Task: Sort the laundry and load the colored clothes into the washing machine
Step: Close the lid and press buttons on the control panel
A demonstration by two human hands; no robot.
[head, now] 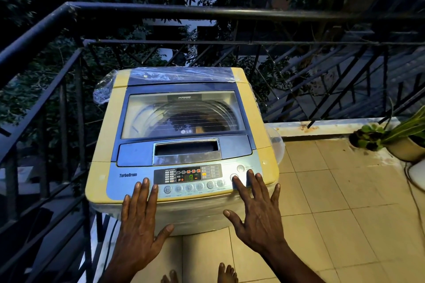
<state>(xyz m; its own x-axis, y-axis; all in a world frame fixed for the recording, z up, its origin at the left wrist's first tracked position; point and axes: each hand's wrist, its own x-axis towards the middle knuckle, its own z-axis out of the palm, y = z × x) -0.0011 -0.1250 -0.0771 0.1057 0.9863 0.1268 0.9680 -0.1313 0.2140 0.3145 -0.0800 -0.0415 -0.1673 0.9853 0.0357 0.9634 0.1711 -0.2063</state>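
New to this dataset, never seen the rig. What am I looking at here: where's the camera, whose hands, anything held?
There is one picture, from a wide-angle camera worn on a person's head, looking forward and down. No robot: the two bare hands are the person's own. The left hand lies spread flat on the front edge of a yellow and blue top-loading washing machine. The right hand is spread too, its index fingertip at a round button on the lit control panel. Neither hand holds anything. The clear lid is shut. The machine stands on a tiled balcony beside a black metal railing and a potted plant.
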